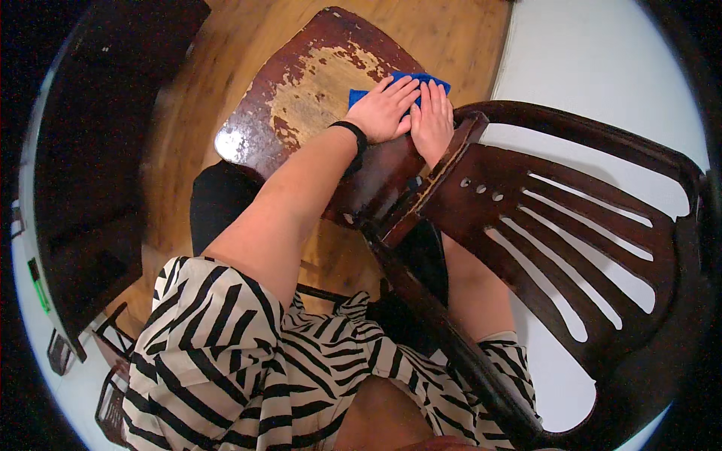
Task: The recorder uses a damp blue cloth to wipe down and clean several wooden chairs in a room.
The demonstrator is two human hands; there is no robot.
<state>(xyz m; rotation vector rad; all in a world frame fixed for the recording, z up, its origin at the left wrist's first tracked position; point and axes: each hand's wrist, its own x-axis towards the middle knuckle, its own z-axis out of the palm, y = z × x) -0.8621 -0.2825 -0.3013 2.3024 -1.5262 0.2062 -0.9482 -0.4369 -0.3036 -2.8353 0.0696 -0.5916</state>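
A folded blue cloth [361, 97] lies on the wooden chair seat [316, 93], close to the seat's right edge. My left hand [386, 110], with a black band at the wrist, holds the cloth flat against the wood, its fingers stretched out. Beside it, my right hand [433, 115] presses on the same cloth with its fingers straight and close together. The seat's dark red finish is worn to pale wood in the middle. My right forearm passes behind the slatted chair back [564, 225], which hides part of it.
Wood-plank floor [237, 67] surrounds the chair. A white wall [569, 51] stands close on the right. A large dark tabletop [96, 169] fills the left side. More dark chairs [113, 400] appear at lower left.
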